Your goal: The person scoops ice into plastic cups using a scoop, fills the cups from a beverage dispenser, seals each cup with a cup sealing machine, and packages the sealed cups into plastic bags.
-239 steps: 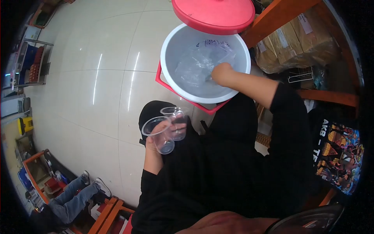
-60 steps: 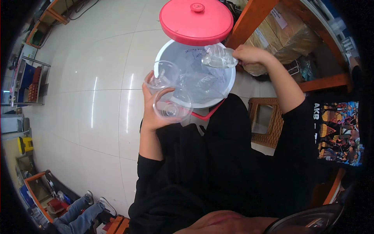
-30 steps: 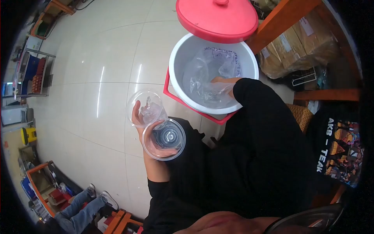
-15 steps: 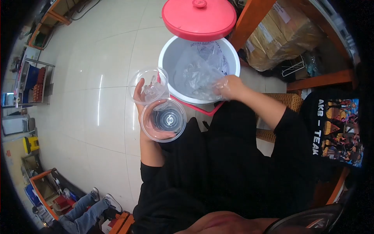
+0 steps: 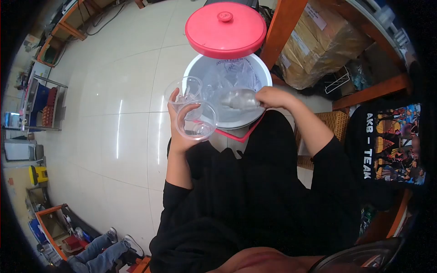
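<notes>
Two clear plastic cups are in my left hand [image 5: 182, 132]: the nearer cup [image 5: 196, 120] has its mouth turned up toward me, and the farther cup [image 5: 184, 93] has some clear pieces in it. My right hand [image 5: 273, 98] is closed on a clear scoop [image 5: 241, 98], held over the white bucket [image 5: 267, 75]. Inside the bucket lies a crumpled clear plastic bag [image 5: 243, 75] with dark print. The red lid [image 5: 226, 32] sits at the far side of the bucket, partly over its rim.
Taped cardboard boxes [image 5: 318, 45] stand at the upper right behind an orange wooden post [image 5: 282, 27]. A woven stool [image 5: 334, 125] is right of my knee. At the lower left, another person's legs in jeans [image 5: 102, 250] stretch over the tiled floor [image 5: 132, 141].
My right hand has risen from inside the bucket and now shows the scoop. My left hand with both cups has come nearer the bucket, tilting the nearer cup.
</notes>
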Demonstrator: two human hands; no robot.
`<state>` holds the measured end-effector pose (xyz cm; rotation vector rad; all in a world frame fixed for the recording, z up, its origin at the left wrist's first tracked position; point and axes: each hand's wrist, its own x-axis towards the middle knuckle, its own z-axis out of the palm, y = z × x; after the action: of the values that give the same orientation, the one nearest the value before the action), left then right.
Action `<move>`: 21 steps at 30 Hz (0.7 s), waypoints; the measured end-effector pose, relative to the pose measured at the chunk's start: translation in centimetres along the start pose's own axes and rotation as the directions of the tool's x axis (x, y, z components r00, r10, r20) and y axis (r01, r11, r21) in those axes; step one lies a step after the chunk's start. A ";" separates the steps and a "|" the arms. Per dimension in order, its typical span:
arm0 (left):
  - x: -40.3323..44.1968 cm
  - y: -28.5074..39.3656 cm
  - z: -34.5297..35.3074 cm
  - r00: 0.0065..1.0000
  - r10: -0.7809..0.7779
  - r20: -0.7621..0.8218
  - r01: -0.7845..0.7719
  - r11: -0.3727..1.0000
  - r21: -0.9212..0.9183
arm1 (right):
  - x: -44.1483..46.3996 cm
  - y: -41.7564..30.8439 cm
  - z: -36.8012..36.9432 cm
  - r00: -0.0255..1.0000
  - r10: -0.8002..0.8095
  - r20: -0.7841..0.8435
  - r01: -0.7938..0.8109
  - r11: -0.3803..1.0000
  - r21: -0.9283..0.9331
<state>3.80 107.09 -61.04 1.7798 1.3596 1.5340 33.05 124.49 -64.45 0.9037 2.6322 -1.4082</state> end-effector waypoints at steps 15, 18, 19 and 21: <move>5.8 1.8 5.1 0.938 0.243 0.247 -0.261 0.965 0.043 | -2.6 -17.6 -13.1 0.927 0.241 -0.286 -0.363 0.767 -0.529; 5.8 0.9 6.6 0.948 0.235 0.213 -0.223 0.972 -0.081 | -3.2 -21.7 -11.6 0.882 0.187 -0.433 -0.461 0.538 -0.706; 5.9 0.9 6.7 0.948 0.230 0.219 -0.224 0.973 -0.054 | -3.4 -22.4 -11.3 0.879 0.145 -0.454 -0.459 0.518 -0.722; 6.0 1.4 6.8 0.949 0.218 0.228 -0.223 0.975 -0.002 | -3.8 -23.0 -10.9 0.871 0.060 -0.487 -0.455 0.474 -0.754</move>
<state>10.06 113.52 -58.94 2.1087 1.1042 1.3730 27.34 121.24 -39.56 1.3927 2.6865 0.2927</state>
